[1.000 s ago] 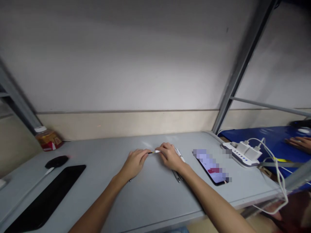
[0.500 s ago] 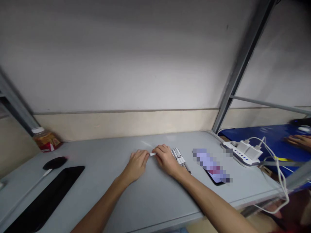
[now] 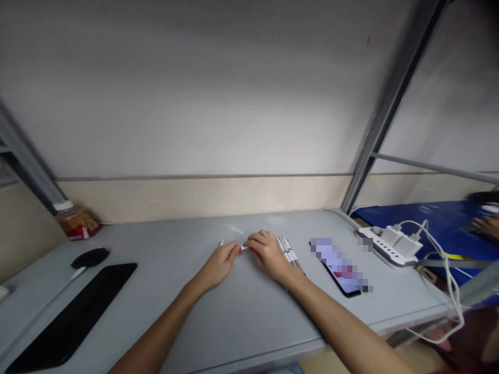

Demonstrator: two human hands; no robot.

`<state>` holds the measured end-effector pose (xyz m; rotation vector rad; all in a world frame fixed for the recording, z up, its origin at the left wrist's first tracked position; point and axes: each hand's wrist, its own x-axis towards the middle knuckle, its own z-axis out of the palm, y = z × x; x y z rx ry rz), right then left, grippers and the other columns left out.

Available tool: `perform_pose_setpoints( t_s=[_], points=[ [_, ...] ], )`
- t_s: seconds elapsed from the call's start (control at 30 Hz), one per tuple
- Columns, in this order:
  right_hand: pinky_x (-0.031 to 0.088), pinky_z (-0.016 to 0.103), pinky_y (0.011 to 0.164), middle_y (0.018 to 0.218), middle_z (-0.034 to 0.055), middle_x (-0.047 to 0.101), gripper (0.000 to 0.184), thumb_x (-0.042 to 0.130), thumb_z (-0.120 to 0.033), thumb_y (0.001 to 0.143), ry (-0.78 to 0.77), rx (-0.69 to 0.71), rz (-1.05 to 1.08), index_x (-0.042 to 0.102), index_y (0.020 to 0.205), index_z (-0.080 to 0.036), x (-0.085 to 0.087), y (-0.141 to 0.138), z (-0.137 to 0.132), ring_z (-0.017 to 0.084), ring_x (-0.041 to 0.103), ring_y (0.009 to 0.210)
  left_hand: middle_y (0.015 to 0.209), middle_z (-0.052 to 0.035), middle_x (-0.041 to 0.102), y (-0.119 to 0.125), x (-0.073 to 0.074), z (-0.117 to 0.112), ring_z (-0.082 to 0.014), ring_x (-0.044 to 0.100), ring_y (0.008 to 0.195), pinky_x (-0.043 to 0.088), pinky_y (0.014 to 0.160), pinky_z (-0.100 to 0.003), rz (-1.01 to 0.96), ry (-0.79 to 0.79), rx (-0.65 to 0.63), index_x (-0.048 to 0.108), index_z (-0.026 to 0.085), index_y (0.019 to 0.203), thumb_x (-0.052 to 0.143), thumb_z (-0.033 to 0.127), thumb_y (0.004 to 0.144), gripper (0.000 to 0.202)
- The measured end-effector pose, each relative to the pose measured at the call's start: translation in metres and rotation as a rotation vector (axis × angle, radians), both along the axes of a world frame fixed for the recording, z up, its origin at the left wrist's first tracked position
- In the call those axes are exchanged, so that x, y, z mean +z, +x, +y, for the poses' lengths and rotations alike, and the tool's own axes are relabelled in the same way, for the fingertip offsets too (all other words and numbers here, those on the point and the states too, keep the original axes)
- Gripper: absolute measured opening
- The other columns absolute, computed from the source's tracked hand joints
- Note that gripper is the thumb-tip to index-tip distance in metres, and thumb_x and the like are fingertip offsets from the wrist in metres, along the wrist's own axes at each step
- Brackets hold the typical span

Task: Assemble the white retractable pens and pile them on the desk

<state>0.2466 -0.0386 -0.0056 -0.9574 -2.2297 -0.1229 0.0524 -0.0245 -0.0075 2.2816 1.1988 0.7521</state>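
My left hand [image 3: 219, 266] is closed in a pinch, with a thin white pen part [image 3: 221, 242] sticking up behind its fingers. My right hand [image 3: 268, 257] curls over a slim white pen [image 3: 244, 248], whose end shows in the narrow gap between the two hands. A small red spot sits at the left fingertips; what it belongs to is too small to tell. Most of the held pieces are hidden by the fingers. Just right of my right hand, several white-and-grey pens [image 3: 288, 250] lie side by side on the grey table [image 3: 249, 322], partly covered by my wrist.
A phone [image 3: 343, 270] with a lit, blurred screen lies to the right, before a white power strip [image 3: 385, 246] with plugs and cables. On the left are a black slab [image 3: 74, 317], a round black charger [image 3: 90, 257] and a bottle [image 3: 78, 222]. Another person's hand [image 3: 487, 226] rests at far right.
A white pen part now shows behind my left fingers, where none showed before. Both hands stay close together in nearly the same place. The other person's hand has shifted right.
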Motion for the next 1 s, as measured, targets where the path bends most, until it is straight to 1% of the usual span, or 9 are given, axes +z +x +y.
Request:
perform_pose_setpoints(
  t_s=[0.17, 0.37, 0.43, 0.57, 0.67, 0.73, 0.8, 0.9, 1.0],
  points=[
    [0.037, 0.031, 0.080, 0.098, 0.0079, 0.065, 0.022, 0.045, -0.014, 0.094, -0.027, 0.008, 0.010, 0.064, 0.105, -0.017, -0.0038, -0.0001, 0.0028, 0.019, 0.052, 0.089, 0.085, -0.0019, 0.060, -0.0005, -0.0020, -0.0006, -0.0182, 0.053, 0.084, 0.038, 0.080, -0.032, 0.058, 0.182, 0.009, 0.056, 0.020, 0.086, 0.034, 0.034, 0.097, 0.029],
    [0.037, 0.029, 0.076, 0.094, 0.0074, 0.064, 0.026, 0.040, -0.017, 0.097, -0.128, -0.118, -0.040, 0.064, 0.108, -0.017, -0.0042, -0.0062, 0.0003, 0.018, 0.056, 0.086, 0.102, -0.0035, 0.061, 0.0007, 0.0000, -0.0045, -0.0201, 0.050, 0.100, 0.034, 0.088, -0.036, 0.114, 0.326, 0.068, 0.055, 0.022, 0.099, 0.040, 0.033, 0.096, 0.020],
    [0.037, 0.029, 0.076, 0.094, 0.0069, 0.064, 0.026, 0.040, -0.016, 0.097, -0.147, -0.145, -0.051, 0.063, 0.107, -0.019, -0.0033, -0.0072, -0.0015, 0.017, 0.056, 0.086, 0.101, -0.0033, 0.062, 0.0008, -0.0010, -0.0039, -0.0201, 0.051, 0.099, 0.034, 0.086, -0.036, 0.148, 0.325, 0.091, 0.057, 0.022, 0.099, 0.036, 0.035, 0.097, 0.024],
    [0.038, 0.030, 0.079, 0.098, 0.0061, 0.062, 0.022, 0.046, -0.021, 0.095, -0.158, -0.142, -0.044, 0.061, 0.110, -0.020, -0.0041, -0.0054, -0.0029, 0.018, 0.056, 0.089, 0.087, -0.0019, 0.065, -0.0009, -0.0014, -0.0018, -0.0191, 0.056, 0.088, 0.034, 0.080, -0.034, 0.220, 0.248, 0.093, 0.059, 0.020, 0.084, 0.032, 0.032, 0.098, 0.033],
    [0.039, 0.029, 0.080, 0.102, 0.0063, 0.061, 0.024, 0.055, -0.017, 0.088, -0.162, -0.123, -0.043, 0.058, 0.112, -0.019, -0.0060, -0.0034, -0.0017, 0.019, 0.056, 0.092, 0.090, -0.0007, 0.066, -0.0023, 0.0024, -0.0042, -0.0181, 0.057, 0.088, 0.034, 0.082, -0.033, 0.168, 0.229, 0.059, 0.058, 0.021, 0.086, 0.042, 0.030, 0.094, 0.020],
    [0.040, 0.027, 0.078, 0.100, 0.0052, 0.060, 0.022, 0.055, -0.011, 0.085, -0.177, -0.106, -0.039, 0.058, 0.106, -0.019, -0.0066, -0.0028, -0.0009, 0.018, 0.056, 0.089, 0.092, -0.0003, 0.065, -0.0026, 0.0049, -0.0070, -0.0175, 0.057, 0.089, 0.034, 0.083, -0.032, 0.116, 0.227, 0.050, 0.057, 0.021, 0.088, 0.048, 0.028, 0.091, 0.011],
    [0.040, 0.025, 0.075, 0.097, 0.0045, 0.059, 0.017, 0.052, -0.010, 0.087, -0.185, -0.088, -0.027, 0.058, 0.100, -0.018, -0.0067, -0.0029, -0.0005, 0.016, 0.056, 0.086, 0.093, -0.0010, 0.065, -0.0029, 0.0052, -0.0086, -0.0176, 0.057, 0.089, 0.035, 0.083, -0.032, 0.094, 0.230, 0.046, 0.056, 0.021, 0.090, 0.049, 0.029, 0.090, 0.010],
    [0.040, 0.026, 0.074, 0.094, 0.0050, 0.059, 0.011, 0.050, -0.014, 0.090, -0.174, -0.080, -0.020, 0.058, 0.098, -0.017, -0.0067, -0.0037, -0.0007, 0.016, 0.055, 0.084, 0.094, -0.0031, 0.066, -0.0038, 0.0015, -0.0073, -0.0189, 0.057, 0.089, 0.036, 0.085, -0.035, 0.141, 0.252, 0.044, 0.059, 0.022, 0.093, 0.042, 0.034, 0.094, 0.021],
    [0.038, 0.028, 0.076, 0.093, 0.0062, 0.061, 0.012, 0.048, -0.019, 0.093, -0.142, -0.096, -0.045, 0.060, 0.098, -0.017, -0.0064, -0.0053, -0.0014, 0.018, 0.054, 0.087, 0.085, -0.0038, 0.066, -0.0043, -0.0013, -0.0048, -0.0189, 0.057, 0.083, 0.035, 0.083, -0.036, 0.218, 0.284, 0.060, 0.061, 0.020, 0.085, 0.031, 0.033, 0.098, 0.035]
  ],
)
